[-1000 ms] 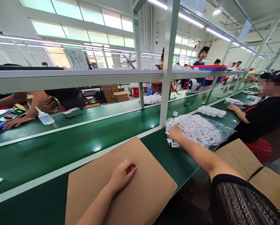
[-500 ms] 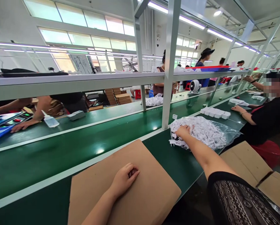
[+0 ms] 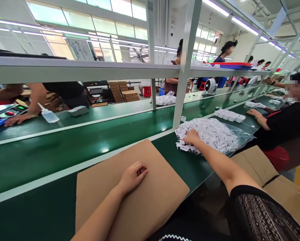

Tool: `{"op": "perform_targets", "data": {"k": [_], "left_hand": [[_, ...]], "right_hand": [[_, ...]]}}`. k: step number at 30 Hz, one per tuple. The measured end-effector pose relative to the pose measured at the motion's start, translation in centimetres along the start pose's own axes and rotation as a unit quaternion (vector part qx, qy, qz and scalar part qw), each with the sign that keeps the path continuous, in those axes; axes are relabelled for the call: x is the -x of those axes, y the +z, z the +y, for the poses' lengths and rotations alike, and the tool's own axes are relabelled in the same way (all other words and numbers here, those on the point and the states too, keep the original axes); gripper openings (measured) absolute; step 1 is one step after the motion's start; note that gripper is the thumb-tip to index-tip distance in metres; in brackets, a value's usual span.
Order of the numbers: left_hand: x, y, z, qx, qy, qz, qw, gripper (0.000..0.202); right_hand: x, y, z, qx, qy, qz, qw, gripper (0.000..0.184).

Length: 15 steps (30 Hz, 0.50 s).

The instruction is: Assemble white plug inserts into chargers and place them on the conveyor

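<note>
My left hand [image 3: 134,176] rests on a flat brown cardboard sheet [image 3: 160,184], its fingers curled in toward the thumb. Nothing shows in the small gap between them. My right hand [image 3: 192,136] reaches out to the near left side of a heap of small white plastic pieces [image 3: 215,134], some with prongs like plugs. The heap lies on a clear plastic bag [image 3: 243,135] on the green bench. The pieces hide the right fingertips, so their grip does not show.
A steel post [image 3: 181,100] rises behind the heap, carrying a long shelf [image 3: 89,72]. White blocks [image 3: 230,115] stand in a row beyond the bag, near a co-worker in black [image 3: 287,117]. An open cardboard box [image 3: 255,164] sits below the bench edge at right. Across the belt lies a squeeze bottle [image 3: 49,115].
The view has tilted and shifted slightly, so the bench and heap sit higher in the picture. My right hand has moved slightly within the pieces. My left hand keeps its curled pose on the cardboard.
</note>
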State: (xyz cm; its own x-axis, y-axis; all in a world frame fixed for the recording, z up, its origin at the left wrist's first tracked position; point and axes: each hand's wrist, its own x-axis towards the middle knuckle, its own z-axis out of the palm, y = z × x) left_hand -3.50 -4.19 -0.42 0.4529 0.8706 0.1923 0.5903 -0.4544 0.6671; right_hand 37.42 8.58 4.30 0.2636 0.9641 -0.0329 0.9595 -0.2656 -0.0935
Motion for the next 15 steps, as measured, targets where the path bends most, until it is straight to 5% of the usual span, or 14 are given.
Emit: {"op": "perform_targets", "data": {"k": [8,15], "left_hand": [[0.1,-0.1,0.2,-0.002,-0.009,0.003,1.000,0.027],[0.0,-0.4,0.7,0.004,-0.011,0.004,1.000,0.027]], "right_hand": [[3.2,-0.3,-1.9,-0.006,-0.116,-0.056,0.992,0.074],[5.0,-1.4,-6.9,-0.018,-0.250,0.006,0.968,0.051]]}}
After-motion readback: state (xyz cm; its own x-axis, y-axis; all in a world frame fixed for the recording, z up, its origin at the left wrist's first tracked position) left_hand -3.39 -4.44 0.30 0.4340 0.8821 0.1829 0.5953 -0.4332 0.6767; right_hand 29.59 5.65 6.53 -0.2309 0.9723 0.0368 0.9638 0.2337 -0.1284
